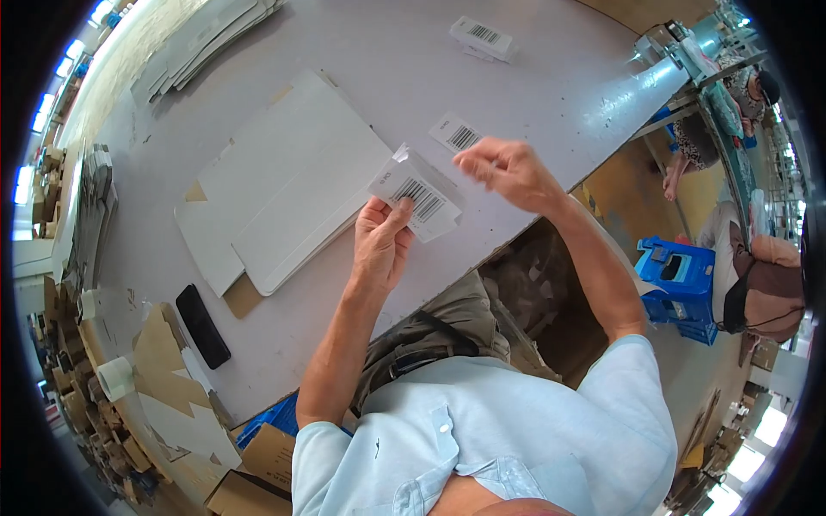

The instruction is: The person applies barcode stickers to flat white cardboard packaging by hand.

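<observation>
My left hand (385, 236) holds a small stack of white barcode cards (417, 196), with the thumb on top of the printed side. To its right, my right hand (502, 170) is raised near a single barcode label (456, 133) on the table. Its fingers are curled and blurred, and whether they hold anything is hidden. Flat grey-white cardboard sheets (284, 172) lie to the left of the cards. Farther back on the table is another small stack of barcode cards (483, 39).
A black phone (203, 327) lies at the left near a tape roll (115, 378) and cardboard pieces (168, 365). More sheet stacks (202, 43) stand at the back left. At the right are a blue crate (678, 288) and other seated people.
</observation>
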